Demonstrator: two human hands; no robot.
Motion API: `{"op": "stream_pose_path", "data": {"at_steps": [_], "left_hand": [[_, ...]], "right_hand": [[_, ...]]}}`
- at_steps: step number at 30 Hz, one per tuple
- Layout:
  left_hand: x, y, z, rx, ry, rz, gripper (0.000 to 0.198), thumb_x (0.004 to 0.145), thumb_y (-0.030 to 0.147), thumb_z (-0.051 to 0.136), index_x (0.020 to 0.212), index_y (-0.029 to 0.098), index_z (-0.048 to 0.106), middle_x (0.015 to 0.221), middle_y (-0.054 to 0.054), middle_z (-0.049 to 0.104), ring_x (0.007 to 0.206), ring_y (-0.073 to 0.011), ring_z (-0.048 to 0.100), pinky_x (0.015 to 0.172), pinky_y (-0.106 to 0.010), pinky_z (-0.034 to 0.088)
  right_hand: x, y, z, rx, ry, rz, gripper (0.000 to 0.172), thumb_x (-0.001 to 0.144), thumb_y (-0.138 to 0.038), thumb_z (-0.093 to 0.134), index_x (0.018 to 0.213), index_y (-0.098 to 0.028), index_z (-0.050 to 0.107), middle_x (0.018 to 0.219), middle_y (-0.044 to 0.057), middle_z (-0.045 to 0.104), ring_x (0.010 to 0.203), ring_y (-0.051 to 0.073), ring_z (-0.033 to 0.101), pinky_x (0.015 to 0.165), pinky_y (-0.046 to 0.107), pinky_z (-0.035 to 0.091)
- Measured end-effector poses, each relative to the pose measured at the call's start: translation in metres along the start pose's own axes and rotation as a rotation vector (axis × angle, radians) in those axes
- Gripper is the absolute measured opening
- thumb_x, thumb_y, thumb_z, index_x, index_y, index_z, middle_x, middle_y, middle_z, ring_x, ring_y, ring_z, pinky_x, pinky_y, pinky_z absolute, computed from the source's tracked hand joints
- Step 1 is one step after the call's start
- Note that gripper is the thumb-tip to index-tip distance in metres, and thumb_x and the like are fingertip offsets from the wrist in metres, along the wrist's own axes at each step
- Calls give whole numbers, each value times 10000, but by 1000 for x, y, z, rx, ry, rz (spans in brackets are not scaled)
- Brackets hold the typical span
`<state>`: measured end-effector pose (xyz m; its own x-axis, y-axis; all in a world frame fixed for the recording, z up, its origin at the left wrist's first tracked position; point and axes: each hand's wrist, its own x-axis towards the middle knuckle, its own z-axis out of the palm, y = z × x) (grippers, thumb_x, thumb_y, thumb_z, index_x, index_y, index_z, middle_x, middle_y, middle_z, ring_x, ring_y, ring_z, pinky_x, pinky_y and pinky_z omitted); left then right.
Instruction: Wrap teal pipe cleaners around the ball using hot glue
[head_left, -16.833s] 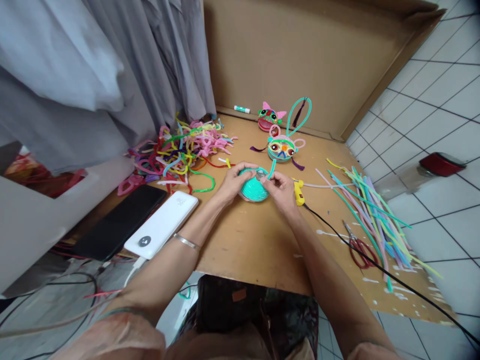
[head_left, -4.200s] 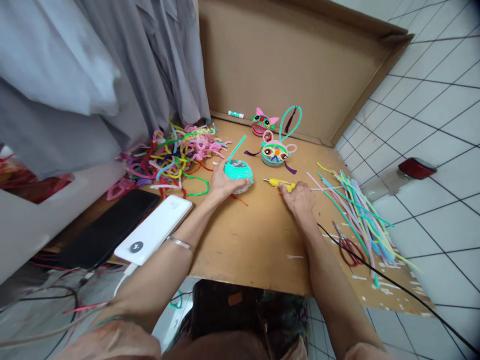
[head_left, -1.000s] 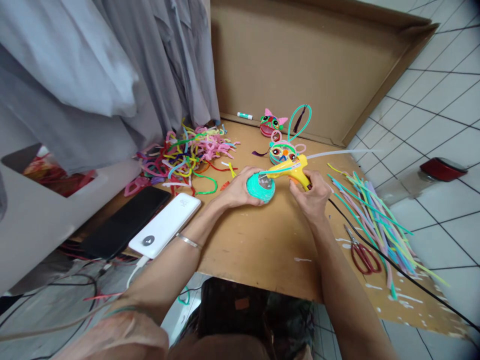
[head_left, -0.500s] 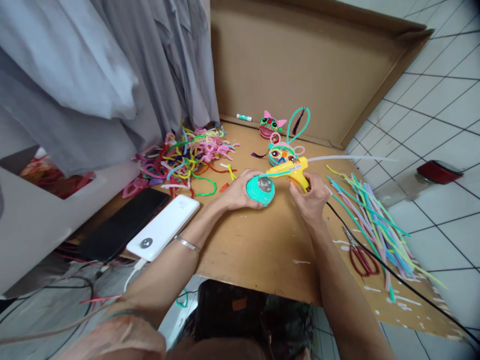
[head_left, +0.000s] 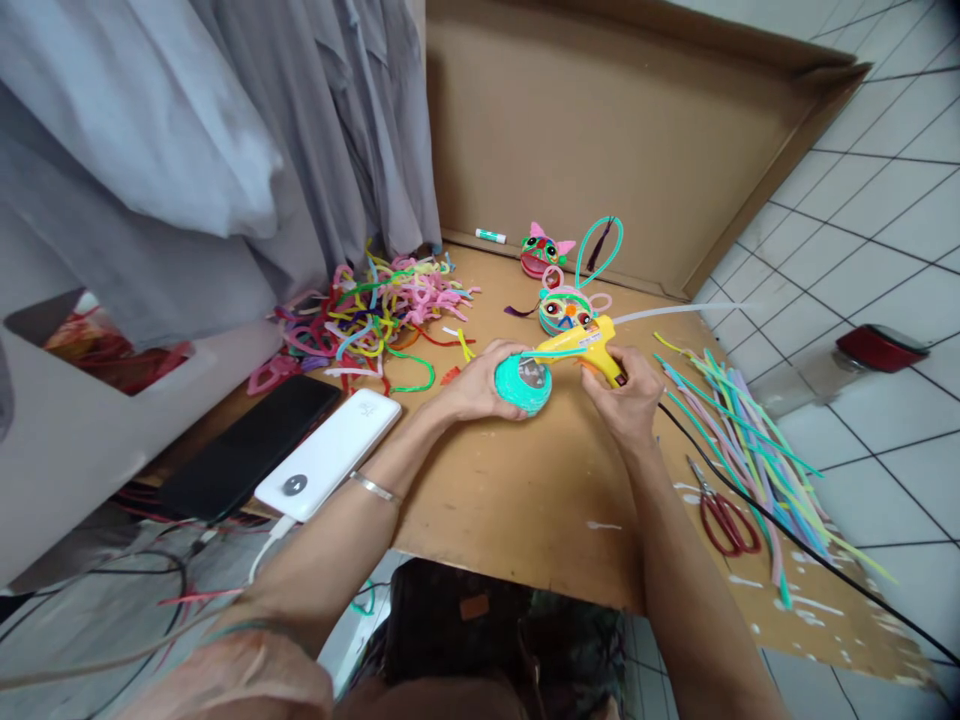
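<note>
My left hand [head_left: 480,385] is closed around a turquoise ball [head_left: 517,390] wound with pipe cleaner; a bare greyish patch shows on its top. A loose turquoise pipe cleaner end [head_left: 562,352] stretches right from the ball, in front of the glue gun. In my right hand [head_left: 624,395] is a yellow hot glue gun [head_left: 596,345], its handle gripped and its nozzle pointing left at the ball's upper edge. Whether the nozzle touches the ball I cannot tell. A long whitish glue stick [head_left: 675,308] sticks out of the gun's back.
Behind the gun sit two decorated animal-face crafts, one pink-eared [head_left: 544,255], one turquoise [head_left: 559,312]. Tangled pipe cleaners [head_left: 390,300] lie left, straight ones [head_left: 750,440] right beside red-handled scissors [head_left: 724,515]. A black cable [head_left: 795,545] crosses there. A white power bank [head_left: 330,455] and black phone [head_left: 251,450] lie left.
Both hands hold nearly the same pose, with the glue gun still against or close to the ball's upper edge. The whole view has shifted very slightly.
</note>
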<state>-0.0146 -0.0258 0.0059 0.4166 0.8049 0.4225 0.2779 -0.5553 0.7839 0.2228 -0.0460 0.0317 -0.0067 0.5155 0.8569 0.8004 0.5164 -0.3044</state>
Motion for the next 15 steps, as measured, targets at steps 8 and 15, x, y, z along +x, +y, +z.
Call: {"op": "stream_pose_path", "data": {"at_steps": [8,15], "left_hand": [[1,0,-2,-21,-25,-8,892,473,343,880,1288,227,537,1302,-74,531,1252,-313,521,1119,-501,391],[-1,5,-3,1,-42,-14,873,493,338,877,1286,227,529,1322,-78,535,1240,-307,538,1104,-499,417]], "right_hand": [[-1,1,1,-82,26,48,226,750,-352,641,925,-209,636,830,42,710,679,186,628,629,316,499],[2,2,-2,-58,-15,49,220,731,-360,646,894,-212,648,804,34,716,632,177,613,596,309,489]]}}
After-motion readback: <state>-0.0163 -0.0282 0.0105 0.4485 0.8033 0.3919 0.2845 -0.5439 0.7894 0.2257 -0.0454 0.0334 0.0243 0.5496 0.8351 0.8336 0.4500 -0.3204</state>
